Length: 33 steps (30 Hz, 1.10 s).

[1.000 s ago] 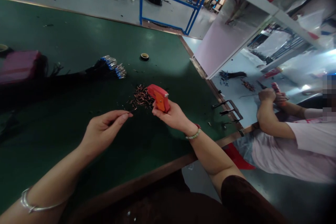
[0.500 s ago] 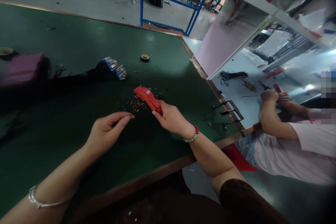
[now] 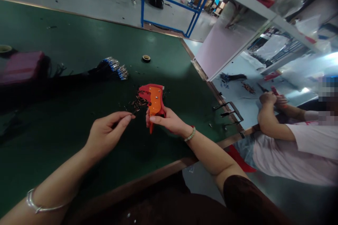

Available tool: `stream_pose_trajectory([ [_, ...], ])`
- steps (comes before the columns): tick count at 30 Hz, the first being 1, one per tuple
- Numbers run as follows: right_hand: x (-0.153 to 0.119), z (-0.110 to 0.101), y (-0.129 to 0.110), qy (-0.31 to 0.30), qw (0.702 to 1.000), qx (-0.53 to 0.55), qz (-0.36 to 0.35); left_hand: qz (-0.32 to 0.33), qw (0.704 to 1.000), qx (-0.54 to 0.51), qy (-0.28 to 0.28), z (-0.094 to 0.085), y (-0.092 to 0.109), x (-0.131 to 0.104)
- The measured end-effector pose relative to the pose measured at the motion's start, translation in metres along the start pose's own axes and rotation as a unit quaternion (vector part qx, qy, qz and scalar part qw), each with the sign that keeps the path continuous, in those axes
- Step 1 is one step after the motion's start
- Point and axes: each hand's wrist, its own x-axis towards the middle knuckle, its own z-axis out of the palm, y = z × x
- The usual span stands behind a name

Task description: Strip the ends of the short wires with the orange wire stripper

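My right hand is wrapped round the handles of a red and orange hand tool, whose jaws point left. Thumb and index finger of my left hand are pinched on a thin dark wire with a short tip showing, just left of the tool. Under and beside the tool's jaws lies a pile of small copper-coloured and dark scraps on the green table. Further left rests a bundle of black cables with blue and silver ends.
A tape roll sits behind the tool. A pink block lies at the far left. Black metal brackets stand at the right edge. Beyond them, a person's hands hold a tool over another table.
My right hand has turned the tool, so its orange side now faces the camera and its handles point down. My left hand has stayed almost in place.
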Motion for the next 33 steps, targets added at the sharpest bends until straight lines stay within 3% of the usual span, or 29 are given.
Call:
stream_pose_trajectory([
  [7,-0.002,0.014,0.012,-0.012,1.0,0.0,0.012,0.04,0.999,0.02,0.009,0.007,-0.002,-0.003],
  [20,-0.011,0.025,0.013,-0.048,0.993,-0.096,-0.055,0.074,0.996,0.052,0.024,0.012,0.017,-0.017],
  [28,-0.016,0.032,0.016,-0.013,0.994,-0.095,-0.057,0.049,0.996,0.062,0.043,0.009,0.022,-0.018],
  [33,-0.018,0.033,0.017,-0.011,0.993,-0.108,-0.057,0.036,0.998,0.054,0.027,0.01,0.028,-0.018],
])
